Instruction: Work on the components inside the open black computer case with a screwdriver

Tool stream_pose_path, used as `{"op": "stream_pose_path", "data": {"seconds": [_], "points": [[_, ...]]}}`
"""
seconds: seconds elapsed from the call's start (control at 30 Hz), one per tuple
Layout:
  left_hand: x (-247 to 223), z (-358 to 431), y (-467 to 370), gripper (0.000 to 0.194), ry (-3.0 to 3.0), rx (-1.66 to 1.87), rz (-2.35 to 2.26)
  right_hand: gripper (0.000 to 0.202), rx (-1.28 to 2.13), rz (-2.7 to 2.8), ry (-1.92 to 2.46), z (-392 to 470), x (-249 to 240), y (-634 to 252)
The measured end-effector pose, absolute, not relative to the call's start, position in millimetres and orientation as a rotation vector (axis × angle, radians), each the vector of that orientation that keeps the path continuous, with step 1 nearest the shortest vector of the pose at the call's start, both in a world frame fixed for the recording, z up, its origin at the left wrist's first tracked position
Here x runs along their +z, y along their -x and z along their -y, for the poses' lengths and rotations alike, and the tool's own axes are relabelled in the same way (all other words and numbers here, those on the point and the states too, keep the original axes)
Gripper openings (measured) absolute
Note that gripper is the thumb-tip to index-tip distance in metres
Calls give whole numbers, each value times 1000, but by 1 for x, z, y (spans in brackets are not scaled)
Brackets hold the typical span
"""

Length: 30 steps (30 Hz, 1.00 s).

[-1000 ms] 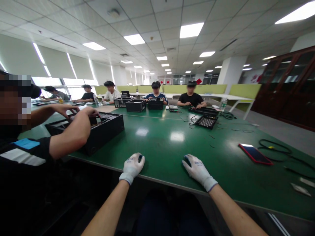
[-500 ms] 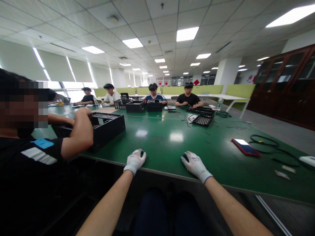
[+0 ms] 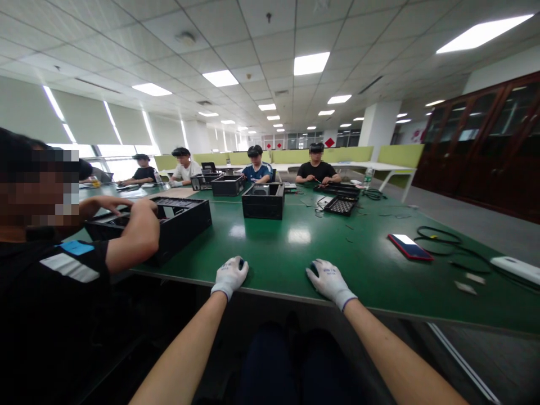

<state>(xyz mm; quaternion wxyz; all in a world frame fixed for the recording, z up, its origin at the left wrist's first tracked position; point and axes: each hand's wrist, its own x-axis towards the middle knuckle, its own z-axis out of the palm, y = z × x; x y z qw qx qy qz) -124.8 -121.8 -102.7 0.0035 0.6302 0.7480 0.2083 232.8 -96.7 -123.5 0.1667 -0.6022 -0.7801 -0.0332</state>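
Both of my hands wear white gloves and rest on the near edge of the green table (image 3: pixel 270 267). My left hand (image 3: pixel 230 275) lies left of centre, thumb apart from the other fingers, with nothing in it. Right of centre, my right hand (image 3: pixel 329 279) rests the same way, its thumb spread and nothing held. Beyond my hands, a black open-topped computer case (image 3: pixel 264 207) stands in the middle of the table. A phone with a red edge (image 3: pixel 409 247) lies to the right of my right hand.
At left, a person's arms reach into a large black case (image 3: pixel 181 229). Across the table are several seated people, another case (image 3: pixel 228 185) and a black perforated panel (image 3: pixel 340 205). Black cables (image 3: pixel 447 239) and a white power strip (image 3: pixel 517 270) lie at right.
The middle black case has come nearer across the table, away from the person in blue. The left neighbour's hand has shifted over their case. The view has turned slightly; my hands keep their pose.
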Motion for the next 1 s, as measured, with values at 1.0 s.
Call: {"op": "stream_pose_path", "data": {"seconds": [1.0], "points": [[-105, 122, 126, 33, -2007, 766, -2335, 61, -119, 2219, 1736, 102, -117, -230]]}}
